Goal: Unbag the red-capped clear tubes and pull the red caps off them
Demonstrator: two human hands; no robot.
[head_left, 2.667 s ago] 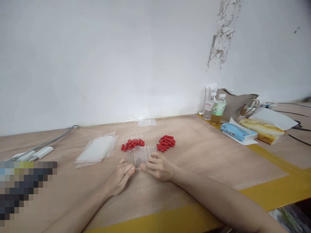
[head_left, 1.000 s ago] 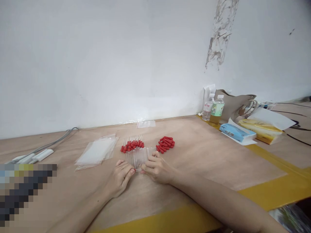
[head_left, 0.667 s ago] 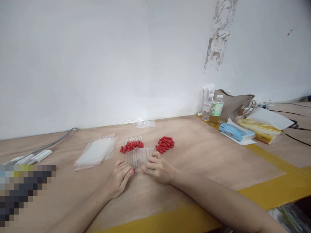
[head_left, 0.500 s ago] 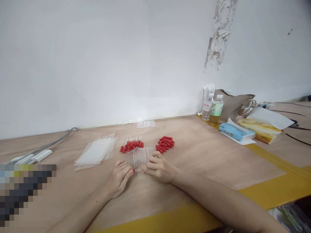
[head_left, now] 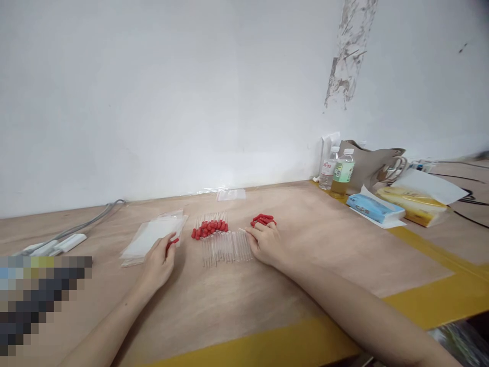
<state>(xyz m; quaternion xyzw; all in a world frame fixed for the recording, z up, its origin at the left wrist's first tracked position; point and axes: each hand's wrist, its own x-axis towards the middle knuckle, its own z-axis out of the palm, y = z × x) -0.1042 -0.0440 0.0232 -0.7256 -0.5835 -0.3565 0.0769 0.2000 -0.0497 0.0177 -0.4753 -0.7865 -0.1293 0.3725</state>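
My left hand (head_left: 160, 257) is closed around a small red rubber bulb (head_left: 172, 242), raised beside the front right edge of the clear plastic bags. My right hand (head_left: 266, 242) is at the right end of a row of thin clear tubes (head_left: 223, 248). Its fingers are bent in front of a pile of loose red bulbs (head_left: 263, 218) and hide part of it. A pale tip shows by its thumb side; what the fingers hold, if anything, is hidden. Behind the row lie several tubes with red bulbs (head_left: 209, 228) on their near ends.
Clear plastic bags (head_left: 147, 237) lie stacked at left, near white adapters (head_left: 71, 242) and a grey cable. At right stand two bottles (head_left: 342, 176), a grey bag (head_left: 367, 163), a blue tissue pack (head_left: 374, 206) and a yellow pack (head_left: 412, 201). Yellow tape (head_left: 244, 344) runs along the near edge.
My hands have moved apart from the near side of the tube row. The left went left and up with a red bulb; the right moved right and away to the loose bulbs.
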